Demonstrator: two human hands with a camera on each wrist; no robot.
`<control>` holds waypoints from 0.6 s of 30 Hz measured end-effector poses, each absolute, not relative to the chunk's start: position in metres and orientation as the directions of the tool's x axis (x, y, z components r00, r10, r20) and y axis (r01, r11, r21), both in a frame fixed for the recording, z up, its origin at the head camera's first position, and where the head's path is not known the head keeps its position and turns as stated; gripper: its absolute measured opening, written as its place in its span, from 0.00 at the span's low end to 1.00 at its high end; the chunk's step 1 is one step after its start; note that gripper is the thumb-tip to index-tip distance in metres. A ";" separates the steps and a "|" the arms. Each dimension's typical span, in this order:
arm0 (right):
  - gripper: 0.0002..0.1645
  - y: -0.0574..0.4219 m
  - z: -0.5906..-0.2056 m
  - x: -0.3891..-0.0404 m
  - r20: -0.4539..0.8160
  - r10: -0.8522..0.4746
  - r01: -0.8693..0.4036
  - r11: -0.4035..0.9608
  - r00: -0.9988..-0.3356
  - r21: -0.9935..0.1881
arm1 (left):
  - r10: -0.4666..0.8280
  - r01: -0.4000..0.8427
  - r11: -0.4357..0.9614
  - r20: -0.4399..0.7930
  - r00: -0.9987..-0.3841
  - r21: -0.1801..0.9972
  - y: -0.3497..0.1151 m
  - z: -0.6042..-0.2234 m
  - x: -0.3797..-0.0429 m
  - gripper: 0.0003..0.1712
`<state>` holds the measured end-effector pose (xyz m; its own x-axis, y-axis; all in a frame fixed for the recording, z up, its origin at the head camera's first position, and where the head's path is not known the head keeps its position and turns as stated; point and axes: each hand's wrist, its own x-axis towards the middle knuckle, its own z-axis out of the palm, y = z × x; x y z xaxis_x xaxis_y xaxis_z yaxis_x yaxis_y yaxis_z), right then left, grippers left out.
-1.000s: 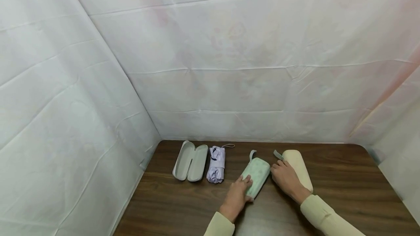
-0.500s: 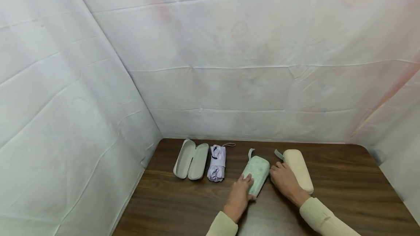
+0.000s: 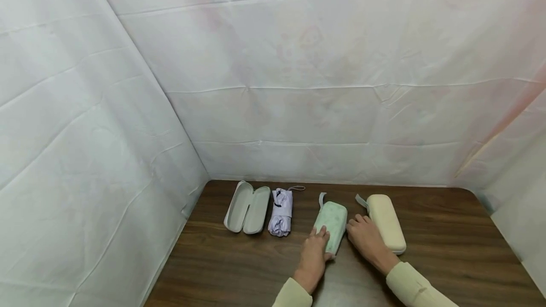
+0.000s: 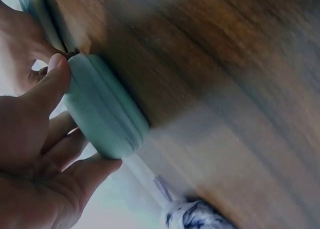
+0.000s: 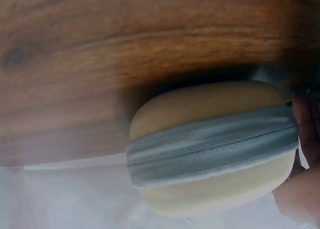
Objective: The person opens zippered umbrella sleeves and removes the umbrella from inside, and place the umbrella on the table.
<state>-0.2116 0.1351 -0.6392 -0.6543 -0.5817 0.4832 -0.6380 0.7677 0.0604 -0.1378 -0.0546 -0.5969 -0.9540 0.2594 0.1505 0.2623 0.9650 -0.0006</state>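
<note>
A mint-green zippered case (image 3: pixel 337 217) lies on the table, its loop strap pointing away from me. My left hand (image 3: pixel 313 255) holds its near left side, thumb at the near end and fingers along the edge. Against its right side is my right hand (image 3: pixel 368 238), with fingertips bent together. In the left wrist view those fingers pinch a small dark zipper pull (image 4: pixel 73 54) at the case's seam, partly hidden by the left thumb. Just right of the right hand lies a cream zippered case (image 3: pixel 387 221), its grey zipper band (image 5: pixel 210 144) closed in the right wrist view.
To the left, an unfolded pale grey hard case (image 3: pixel 248 208) lies with both halves up. Beside it is a folded lavender umbrella (image 3: pixel 280 214) with a wrist cord. White sheeting (image 3: pixel 273 108) hangs behind and at both sides of the wooden table (image 3: pixel 239 269).
The green case has turned slightly, its far end swinging left. My right hand has shifted a little left and nearer to me, away from the cream case's strap.
</note>
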 end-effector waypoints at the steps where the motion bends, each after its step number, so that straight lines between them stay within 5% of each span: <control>1: 0.10 0.135 -0.639 -0.211 0.483 -0.582 -0.638 0.768 -0.654 0.062 | 0.270 0.273 0.962 0.145 -0.952 0.000 -0.055 -0.596 -0.138 0.38; 18: 0.12 0.134 -0.642 -0.206 0.534 -0.585 -0.658 0.749 -0.610 0.069 | 0.300 0.298 0.954 0.058 -0.952 -0.040 -0.057 -0.588 -0.141 0.38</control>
